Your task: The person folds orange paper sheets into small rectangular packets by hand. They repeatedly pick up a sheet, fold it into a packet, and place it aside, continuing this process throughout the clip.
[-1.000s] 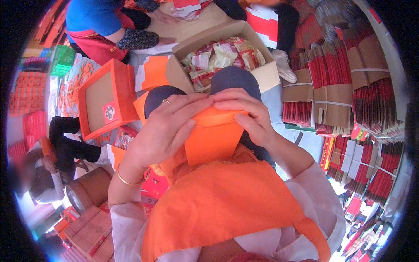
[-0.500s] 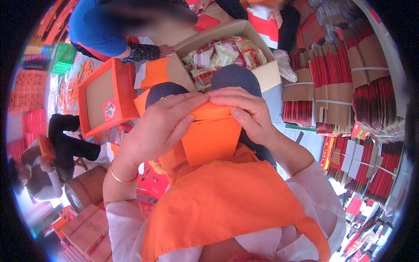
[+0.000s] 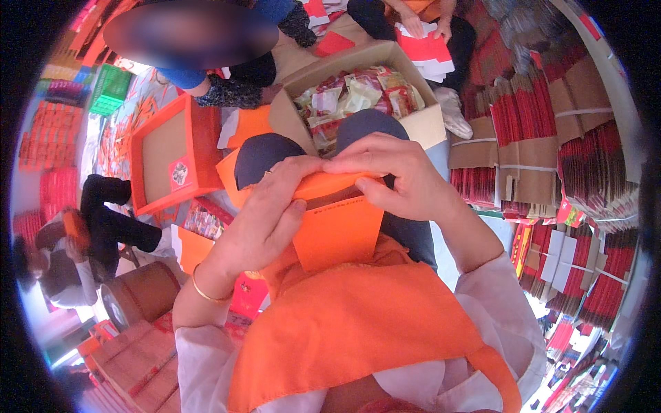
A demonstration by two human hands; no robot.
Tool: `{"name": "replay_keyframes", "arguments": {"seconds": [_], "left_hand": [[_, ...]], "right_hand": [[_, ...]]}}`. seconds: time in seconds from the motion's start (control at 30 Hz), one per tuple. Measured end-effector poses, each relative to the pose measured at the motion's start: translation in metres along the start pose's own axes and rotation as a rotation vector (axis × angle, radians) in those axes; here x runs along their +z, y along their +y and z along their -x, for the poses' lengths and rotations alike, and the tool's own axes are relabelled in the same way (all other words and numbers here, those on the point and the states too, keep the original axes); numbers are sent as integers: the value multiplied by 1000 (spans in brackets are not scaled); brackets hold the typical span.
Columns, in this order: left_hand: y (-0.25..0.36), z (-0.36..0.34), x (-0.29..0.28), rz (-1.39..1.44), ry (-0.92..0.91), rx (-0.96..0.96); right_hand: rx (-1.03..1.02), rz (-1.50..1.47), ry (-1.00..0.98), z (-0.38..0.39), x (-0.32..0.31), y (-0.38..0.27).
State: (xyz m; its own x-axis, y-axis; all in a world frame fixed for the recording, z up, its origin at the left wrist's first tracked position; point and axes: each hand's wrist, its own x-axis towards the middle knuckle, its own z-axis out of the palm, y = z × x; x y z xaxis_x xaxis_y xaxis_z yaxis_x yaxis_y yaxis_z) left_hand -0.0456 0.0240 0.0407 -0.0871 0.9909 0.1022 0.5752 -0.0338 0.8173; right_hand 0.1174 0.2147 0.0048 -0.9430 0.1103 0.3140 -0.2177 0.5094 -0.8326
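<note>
My left hand [image 3: 270, 215] and my right hand [image 3: 394, 180] grip an orange cardboard box [image 3: 336, 236] in my lap, their fingertips meeting along its folded top flap. My right thumb presses at the flap’s near edge, where a dark gap shows above a printed front panel. My left thumb is at the box’s left side. The box lies against my orange apron [image 3: 351, 330], in front of my dark knees. Just beyond them stands an open carton [image 3: 430, 120] filled with several small packets.
An orange-red tray [image 3: 143, 184] and orange card sheets [image 3: 246, 127] lie left. Co-workers sit at top left [image 3: 220, 82], at top right holding red card [image 3: 423, 51], and at far left [image 3: 110, 227]. Bundles of red and brown cardboard [image 3: 523, 117] are piled right; a drum [image 3: 138, 292] stands lower left.
The gap under the box’s flap has widened, and my hands have shifted slightly with it. The top-left co-worker has leaned forward; the top-right one’s hands are now on the red card.
</note>
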Motion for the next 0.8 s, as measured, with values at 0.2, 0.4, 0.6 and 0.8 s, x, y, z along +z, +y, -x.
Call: {"name": "replay_keyframes", "arguments": {"seconds": [0.2,0.4,0.6,0.8], "left_hand": [[0,7,2,24,-1,35],[2,13,7,98,25,15],[-5,16,10,139,63,77],[-13,20,16,128,121,127]], "right_hand": [[-124,-69,75,6,19,11],[-110,-169,68,12,18,12],[-103,-155,95,12,19,7],[-102,-95,60,11,18,4]]}}
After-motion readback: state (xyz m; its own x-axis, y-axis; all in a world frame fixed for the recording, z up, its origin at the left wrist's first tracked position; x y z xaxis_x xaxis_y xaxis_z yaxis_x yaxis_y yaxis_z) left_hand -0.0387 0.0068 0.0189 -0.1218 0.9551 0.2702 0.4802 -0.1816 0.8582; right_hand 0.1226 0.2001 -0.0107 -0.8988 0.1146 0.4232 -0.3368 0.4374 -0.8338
